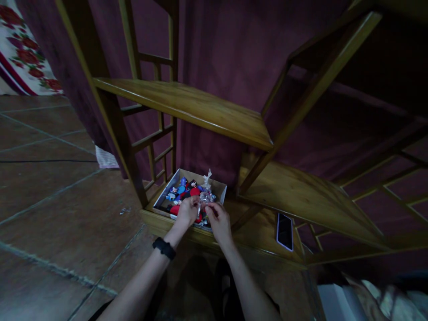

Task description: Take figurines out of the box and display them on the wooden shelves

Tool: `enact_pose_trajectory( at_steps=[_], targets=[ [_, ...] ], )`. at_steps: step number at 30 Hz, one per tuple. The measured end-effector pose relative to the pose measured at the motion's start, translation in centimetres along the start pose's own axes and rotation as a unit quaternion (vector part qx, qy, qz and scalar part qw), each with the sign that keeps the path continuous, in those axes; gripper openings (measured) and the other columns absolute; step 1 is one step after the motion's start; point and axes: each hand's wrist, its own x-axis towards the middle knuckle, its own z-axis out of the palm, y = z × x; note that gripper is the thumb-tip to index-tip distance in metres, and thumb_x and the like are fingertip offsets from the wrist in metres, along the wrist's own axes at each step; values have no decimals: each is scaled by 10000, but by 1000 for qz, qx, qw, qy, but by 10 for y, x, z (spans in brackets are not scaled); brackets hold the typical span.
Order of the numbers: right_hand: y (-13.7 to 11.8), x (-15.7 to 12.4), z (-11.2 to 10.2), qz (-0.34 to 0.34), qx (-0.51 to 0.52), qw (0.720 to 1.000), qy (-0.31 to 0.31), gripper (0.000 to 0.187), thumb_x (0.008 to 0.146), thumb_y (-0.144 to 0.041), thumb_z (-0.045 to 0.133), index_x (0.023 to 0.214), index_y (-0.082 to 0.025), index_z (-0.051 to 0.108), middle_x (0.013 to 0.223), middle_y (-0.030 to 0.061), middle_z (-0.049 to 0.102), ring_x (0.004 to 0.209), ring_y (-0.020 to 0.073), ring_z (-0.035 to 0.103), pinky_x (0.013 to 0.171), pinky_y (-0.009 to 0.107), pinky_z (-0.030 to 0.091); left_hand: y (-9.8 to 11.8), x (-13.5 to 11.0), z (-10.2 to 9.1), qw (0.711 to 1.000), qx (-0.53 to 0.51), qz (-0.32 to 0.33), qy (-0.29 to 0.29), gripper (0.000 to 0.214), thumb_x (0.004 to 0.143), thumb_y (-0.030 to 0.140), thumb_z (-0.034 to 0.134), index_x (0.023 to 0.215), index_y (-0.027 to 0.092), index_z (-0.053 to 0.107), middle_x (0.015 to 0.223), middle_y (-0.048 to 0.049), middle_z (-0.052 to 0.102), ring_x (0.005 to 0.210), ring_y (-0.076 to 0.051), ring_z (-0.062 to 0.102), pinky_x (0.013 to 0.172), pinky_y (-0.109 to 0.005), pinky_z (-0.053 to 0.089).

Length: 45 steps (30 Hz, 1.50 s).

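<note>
A shallow cardboard box (pixel 163 195) stands on the bottom shelf, filled with small colourful figurines (pixel 182 189) in red, blue and black. Over its front part, both hands grip a crumpled clear plastic bag (pixel 205 196), whose twisted top sticks up toward the back. My left hand (pixel 187 213), with a black band on the wrist, has its fingers closed on the bag's near left side. My right hand (pixel 219 220) pinches the near right side between thumb and fingers. What the bag contains is too small and dim to make out.
A phone (pixel 284 232) lies on the bottom shelf to the right. An upper wooden shelf (pixel 187 104) juts out above the box, and a slanted post (pixel 256 174) stands to its right. A small shiny object (pixel 125 210) lies on the tiled floor at left.
</note>
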Motion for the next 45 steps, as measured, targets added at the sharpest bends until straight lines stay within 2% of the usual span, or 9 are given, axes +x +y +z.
enact_pose_trajectory(
  at_steps=[4,13,23,28,32,36,39,45],
  targets=[
    [-2,0,-2,-18,-11,1000,1,159,832,-294,510,879,-250,655,879,13,641,850,160,579,770,257,433,7,-5,3,999,-31,-1,-38,161,500,169,649,492,145,490,484,22,508,472,-97,454,492,-240,387],
    [-4,0,-5,-16,-18,1000,-7,142,823,-285,519,832,-249,656,835,3,647,821,159,582,757,259,435,23,-15,1,993,-9,-95,-72,179,518,216,702,536,137,543,440,17,531,423,-96,456,418,-210,331],
    [-1,2,-6,-10,1,1000,8,166,836,-289,493,822,-252,654,842,3,645,822,160,586,763,260,436,18,-13,0,991,-15,-83,-102,267,526,352,721,582,136,574,493,9,573,432,-83,473,440,-208,352],
    [-1,2,-6,-3,9,1000,17,169,834,-312,499,837,-250,656,865,9,650,829,163,590,766,260,440,16,-12,-1,993,-36,-70,-84,272,493,314,729,637,136,582,530,14,589,476,-98,515,456,-208,379],
    [4,4,-5,12,25,1000,14,203,847,-323,473,879,-255,662,903,9,667,844,165,603,778,265,449,10,-7,-3,996,-37,-56,-53,271,496,280,720,672,133,576,514,27,583,426,-84,491,432,-203,370],
    [11,7,-4,59,44,997,14,252,854,-366,447,934,-256,659,923,8,683,836,175,620,763,277,465,8,-5,-4,998,-47,-29,-37,255,513,261,717,672,137,561,504,28,586,433,-88,508,454,-207,397],
    [13,7,-3,88,69,994,12,315,863,-411,418,994,-240,648,973,19,681,897,185,617,808,291,459,10,-6,-3,999,-40,-12,-23,258,512,266,728,650,136,553,481,28,578,419,-87,501,455,-211,400],
    [4,6,-7,122,123,985,18,378,858,-471,410,1059,-234,624,1047,29,659,984,195,595,884,309,438,15,-9,-1,999,-30,11,-6,244,524,269,721,632,148,538,471,42,554,420,-82,489,454,-204,384]
  ],
)
